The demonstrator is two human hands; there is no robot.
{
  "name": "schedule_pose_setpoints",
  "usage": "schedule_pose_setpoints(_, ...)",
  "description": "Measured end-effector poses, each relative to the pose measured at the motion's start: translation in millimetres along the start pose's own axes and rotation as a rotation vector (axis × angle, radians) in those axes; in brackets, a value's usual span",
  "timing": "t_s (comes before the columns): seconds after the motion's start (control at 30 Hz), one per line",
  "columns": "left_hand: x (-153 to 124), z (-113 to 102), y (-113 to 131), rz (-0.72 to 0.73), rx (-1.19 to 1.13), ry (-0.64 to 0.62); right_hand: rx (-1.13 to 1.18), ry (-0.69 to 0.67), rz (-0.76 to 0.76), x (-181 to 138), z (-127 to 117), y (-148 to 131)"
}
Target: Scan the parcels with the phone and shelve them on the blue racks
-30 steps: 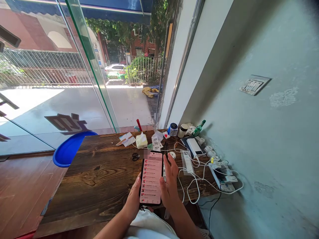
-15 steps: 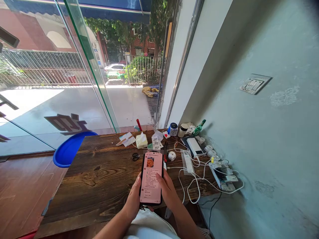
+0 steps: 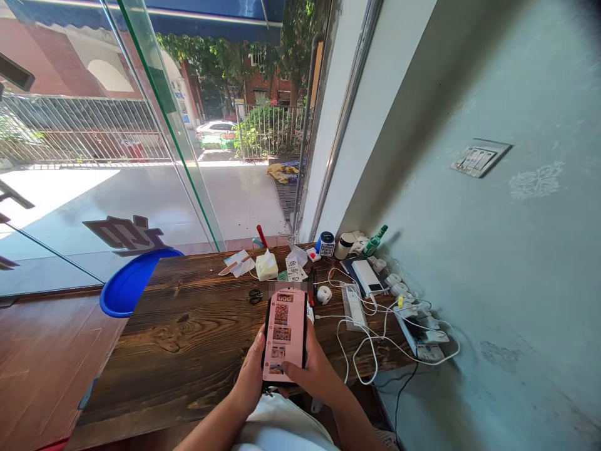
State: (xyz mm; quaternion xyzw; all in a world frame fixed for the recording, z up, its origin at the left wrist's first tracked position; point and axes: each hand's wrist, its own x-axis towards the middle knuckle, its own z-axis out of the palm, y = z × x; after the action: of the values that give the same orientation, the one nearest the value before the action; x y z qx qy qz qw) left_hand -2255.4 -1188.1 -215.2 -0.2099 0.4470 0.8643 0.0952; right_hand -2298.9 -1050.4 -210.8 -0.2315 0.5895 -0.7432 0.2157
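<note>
"So, where is the smartphone [image 3: 285, 337]?"

"Over the middle of the surface's [image 3: 178, 338] near edge. The left hand [image 3: 250, 371] has its fingers round the left side; the right hand [image 3: 315, 368] clasps the lower right, thumb over the screen [image 3: 286, 348], other fingers mostly hidden."

"And how would it handle?"

"Probably light, stiff, rather slippery, its screen fragile; best held low along both long sides, with fingers supporting the back."

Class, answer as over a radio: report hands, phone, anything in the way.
Left hand gripping phone by left edge. Right hand at right edge, thumb over lower screen. Screen lit, pictures showing. Only that thumb in the way.
</note>
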Motion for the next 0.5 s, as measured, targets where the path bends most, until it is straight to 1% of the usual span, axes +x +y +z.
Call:
schedule_pose_setpoints(0.07,1.2,0.2,0.0,0.015,-0.003,0.003,0.042,-0.051,-0.004,-1.1,1.7,-1.5)
schedule_pose_setpoints(0.17,2.5,0.3,-0.4,0.017,-0.013,0.012,0.115,-0.073,0.082,-1.3,4.8,-6.0)
schedule_pose_setpoints(0.2,2.7,0.3,-0.4,0.017,-0.016,0.010,0.136,-0.053,0.109,-0.7,5.4,-6.8)
schedule_pose_setpoints(0.27,3.0,0.2,-0.2,0.018,-0.019,0.006,0.158,0.042,0.132,1.3,5.5,-6.0)
schedule_pose_setpoints(0.33,3.1,0.1,0.2,0.018,-0.019,0.009,0.142,0.135,0.115,3.5,4.4,-3.3)
schedule_pose_setpoints(0.37,3.1,0.0,0.3,0.015,-0.019,0.014,0.122,0.142,0.102,4.2,3.7,-2.0)
schedule_pose_setpoints(0.4,3.2,-0.2,0.3,0.012,-0.019,0.016,0.095,0.121,0.084,4.7,3.0,-1.2)
schedule_pose_setpoints(0.5,3.8,-1.7,-0.5,0.006,-0.015,0.013,0.071,-0.007,0.046,4.5,2.0,-2.8)
